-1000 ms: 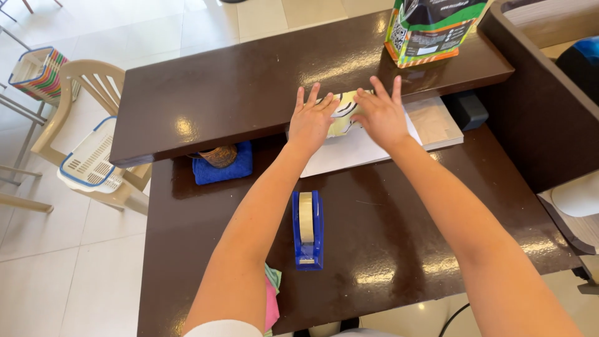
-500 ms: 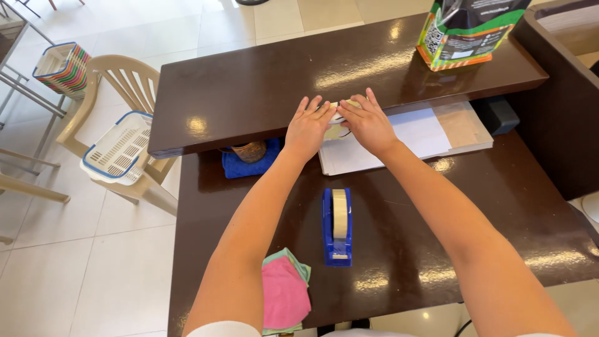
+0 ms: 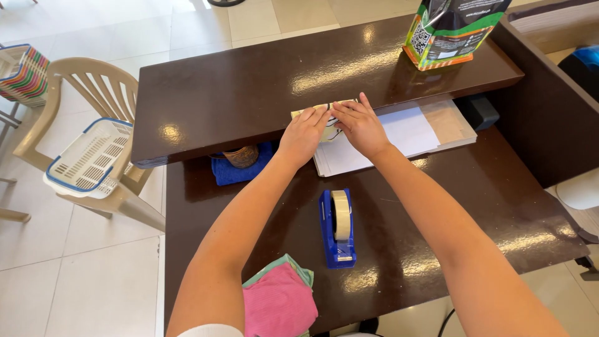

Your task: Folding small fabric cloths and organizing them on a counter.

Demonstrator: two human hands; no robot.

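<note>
Both hands, left hand (image 3: 304,133) and right hand (image 3: 360,126), press flat on a small pale yellow paper packet (image 3: 329,122) (fingers together) above the blue plastic tape holder (image 3: 337,228).

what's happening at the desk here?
A person has both hands on a small pale printed packet at the front edge of the raised counter; the left hand and right hand press on it side by side. A blue tape dispenser sits untouched on the lower desk, with folded pink cloths near the person.

both arms reach forward, left hand (image 3: 304,133) and right hand (image 3: 360,126) palms down, fingertips seemingly touching.
</note>
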